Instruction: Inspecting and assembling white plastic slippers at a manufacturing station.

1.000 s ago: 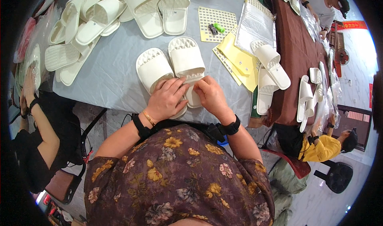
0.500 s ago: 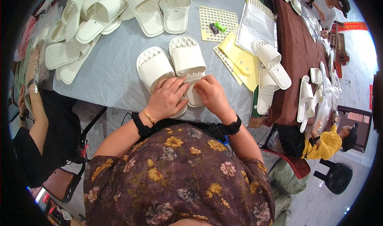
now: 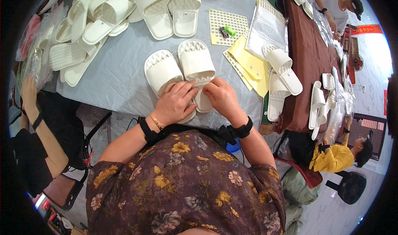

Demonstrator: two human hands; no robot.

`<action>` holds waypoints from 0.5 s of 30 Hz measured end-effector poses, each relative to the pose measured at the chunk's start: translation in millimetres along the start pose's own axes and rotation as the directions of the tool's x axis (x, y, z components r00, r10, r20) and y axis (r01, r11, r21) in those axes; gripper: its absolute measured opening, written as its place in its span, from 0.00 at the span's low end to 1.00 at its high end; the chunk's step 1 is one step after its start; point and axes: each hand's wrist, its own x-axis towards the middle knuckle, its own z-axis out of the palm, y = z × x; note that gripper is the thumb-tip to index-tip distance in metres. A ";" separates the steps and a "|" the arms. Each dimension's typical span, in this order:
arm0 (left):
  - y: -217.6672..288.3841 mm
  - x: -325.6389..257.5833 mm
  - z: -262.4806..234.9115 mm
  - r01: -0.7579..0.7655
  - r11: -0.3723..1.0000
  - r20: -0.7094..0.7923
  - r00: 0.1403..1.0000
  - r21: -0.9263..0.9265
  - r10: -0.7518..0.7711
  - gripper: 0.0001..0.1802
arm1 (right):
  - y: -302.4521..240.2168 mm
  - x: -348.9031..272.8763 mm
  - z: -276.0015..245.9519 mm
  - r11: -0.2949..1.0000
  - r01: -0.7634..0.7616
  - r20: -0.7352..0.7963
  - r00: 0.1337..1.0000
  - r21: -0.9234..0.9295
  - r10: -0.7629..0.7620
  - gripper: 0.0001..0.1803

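From your head camera, you look down on a grey tabletop (image 3: 120, 77) covered with white slippers, and a dark red table (image 3: 304, 48) runs off to your right.

A slipper pair (image 3: 180, 71) lies side by side right in front of you, toes pointing away, near the tabletop's near edge. Your left hand (image 3: 174, 104) rests on the heel end of the left slipper, fingers (image 3: 184, 90) spread lightly and laid flat over the sole. Your right hand (image 3: 222, 96) sits on the heel end of the right slipper, its fingers curled and pressed together at the sole's edge; you cannot tell whether they pinch anything small there. The two hands nearly meet between the heels. Each wrist wears a black band.

A slipper heap (image 3: 95, 23) fills the far left of the tabletop, and two more slippers (image 3: 172, 9) lie beyond your pair. A perforated cream mat (image 3: 228, 25) with a small green and black item on it lies farther right, beside yellow sheets (image 3: 248, 67) and a clear bag (image 3: 267, 27).

Another white pair (image 3: 282, 79) leans at the seam between the tables. A person in black (image 3: 33, 143) sits on your left, a person in yellow (image 3: 336, 154) on your right.
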 end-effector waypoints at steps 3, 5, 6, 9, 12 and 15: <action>0.2 -1.0 0.9 -0.004 1.000 -0.001 1.000 -0.004 0.004 0.27 | 0.4 4.2 -0.1 0.990 0.083 0.043 0.996 -0.116 -0.079 0.02; 0.0 -0.3 0.9 -0.008 1.000 -0.003 1.000 -0.004 0.008 0.26 | -1.1 7.7 0.4 0.975 0.116 0.077 0.992 -0.188 -0.104 0.03; 0.6 -0.1 0.2 -0.002 1.000 0.003 1.000 0.000 0.002 0.27 | -3.8 10.0 -0.8 0.958 0.151 0.129 0.984 -0.243 -0.123 0.04; 0.5 1.1 -0.7 0.001 1.000 0.006 1.000 0.006 -0.001 0.27 | -7.7 13.5 2.4 0.925 0.185 0.211 0.970 -0.332 -0.118 0.07; -0.2 1.2 0.4 0.004 1.000 -0.002 1.000 0.006 -0.004 0.27 | -6.4 13.0 4.2 0.914 0.180 0.249 0.964 -0.364 -0.091 0.09; 2.4 0.9 -0.4 -0.002 1.000 -0.012 1.000 0.005 0.002 0.27 | -2.2 7.2 4.4 0.924 0.164 0.230 0.969 -0.346 -0.085 0.08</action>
